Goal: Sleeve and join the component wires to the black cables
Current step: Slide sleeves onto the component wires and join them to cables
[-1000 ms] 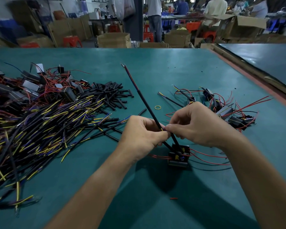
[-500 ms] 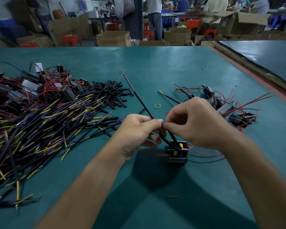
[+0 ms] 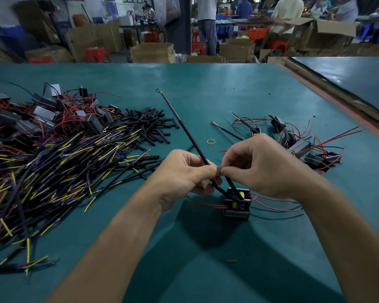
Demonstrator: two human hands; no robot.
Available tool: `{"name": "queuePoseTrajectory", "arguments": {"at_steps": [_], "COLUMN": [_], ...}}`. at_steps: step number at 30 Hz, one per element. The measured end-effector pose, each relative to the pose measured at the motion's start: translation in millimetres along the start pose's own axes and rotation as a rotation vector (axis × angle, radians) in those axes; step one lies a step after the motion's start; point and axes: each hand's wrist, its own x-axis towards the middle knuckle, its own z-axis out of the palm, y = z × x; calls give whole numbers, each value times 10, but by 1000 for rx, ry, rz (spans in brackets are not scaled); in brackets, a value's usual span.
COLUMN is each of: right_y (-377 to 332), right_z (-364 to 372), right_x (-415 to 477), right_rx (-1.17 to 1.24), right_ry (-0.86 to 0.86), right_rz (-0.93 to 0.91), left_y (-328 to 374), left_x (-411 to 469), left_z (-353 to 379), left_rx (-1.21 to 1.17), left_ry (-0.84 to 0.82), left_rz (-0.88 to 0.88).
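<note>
Hands barely shifted: left hand [image 3: 184, 171] fingers pinch the black cable [image 3: 190, 138] just above the component [image 3: 236, 204] on the worktop [image 3: 228, 95]; right hand [image 3: 260, 169] fingers pinch a wire end against it, probably for joining.

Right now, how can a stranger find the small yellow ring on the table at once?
On the wide teal table, look between the heap of short black tubes on the left and the black components with red wires on the right. The small yellow ring lies flat there, touching nothing. Its neighbours are straight and black; it alone is a yellow circle.
</note>
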Motion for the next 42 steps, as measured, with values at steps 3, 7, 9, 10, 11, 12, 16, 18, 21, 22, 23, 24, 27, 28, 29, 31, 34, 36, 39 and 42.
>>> {"name": "queuePoseTrajectory", "arguments": {"at_steps": [3,7,9,10,11,12,16,18,21,22,23,24,27,28,29,31,34,36,39,42], "right_y": [-12,2,54,87,116,141,177,174,156,153,158,158,146,141,126,90,33,-16,-69,-72], "right_z": [8,-17,-61,-83,-98,-103,-54,-18,12,25,37,46,64,65,65,85,154,191,192,185], "right_x": [0,0,-3,-9,-11,-13,-3,0,8,18,26,32,32,30,25,21,16,12,-5,-12], "right_rx": [3,166,329,402,459,497,546,511,451,430,405,378,336,326,309,258,87,-45,-133,-123], "right_ry": [8,-22,-88,-135,-178,-210,-277,-279,-276,-264,-239,-210,-154,-144,-135,-105,-7,45,65,26], "right_rz": [-7,35,115,151,179,201,263,258,234,218,203,189,153,147,144,154,180,196,198,206], "left_y": [-1,-21,-27,-27,-27,-25,-23,-23,-30,-38,-49,-59,-75,-75,-75,-84,-96,-99,-98,-104], "left_x": [7,18,21,20,14,11,-5,-18,-25,-20,-15,-9,6,11,15,23,27,30,26,28], "left_z": [19,40,50,58,63,69,68,64,58,54,49,47,55,58,59,56,58,61,65,70], "left_rx": [-15,-3,-4,-3,3,16,55,66,115,146,177,201,251,269,286,312,357,406,408,369], "left_ry": [43,94,99,92,84,77,74,73,70,79,90,102,134,145,155,164,196,234,239,219], "left_rz": [6,24,35,42,53,65,113,127,151,157,162,168,189,191,192,198,212,221,226,216]}}
